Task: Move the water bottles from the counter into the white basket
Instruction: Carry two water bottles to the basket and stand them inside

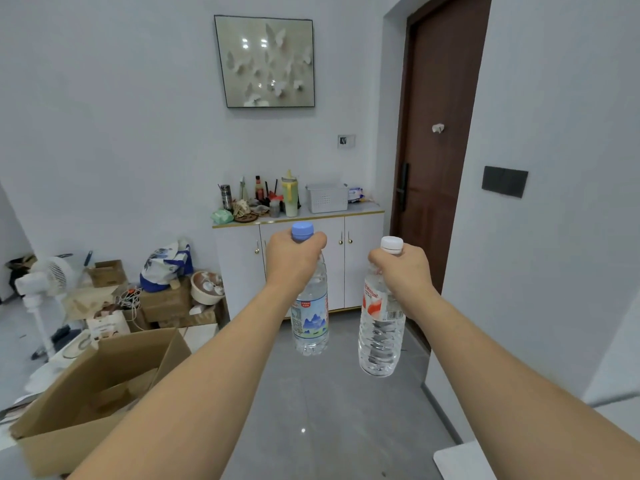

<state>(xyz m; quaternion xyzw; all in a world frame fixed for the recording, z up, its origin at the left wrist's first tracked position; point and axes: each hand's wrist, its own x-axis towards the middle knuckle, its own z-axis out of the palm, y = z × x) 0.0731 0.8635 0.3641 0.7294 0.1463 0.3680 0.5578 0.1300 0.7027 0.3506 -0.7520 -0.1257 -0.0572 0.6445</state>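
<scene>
My left hand (292,256) grips the neck of a clear water bottle with a blue cap (310,320), which hangs upright in the air. My right hand (401,266) grips the neck of a second clear bottle with a white cap and a red-and-white label (381,337), also hanging upright. Both bottles are held out in front of me above the grey floor. The white basket (327,198) stands far ahead on the top of a white cabinet (363,258), at its right side.
The cabinet top left of the basket is crowded with jars, bottles and a yellow-green jug (290,197). An open cardboard box (100,382) sits at lower left. Behind it are more boxes, bags and a white fan (52,278). A brown door (440,140) is at the right.
</scene>
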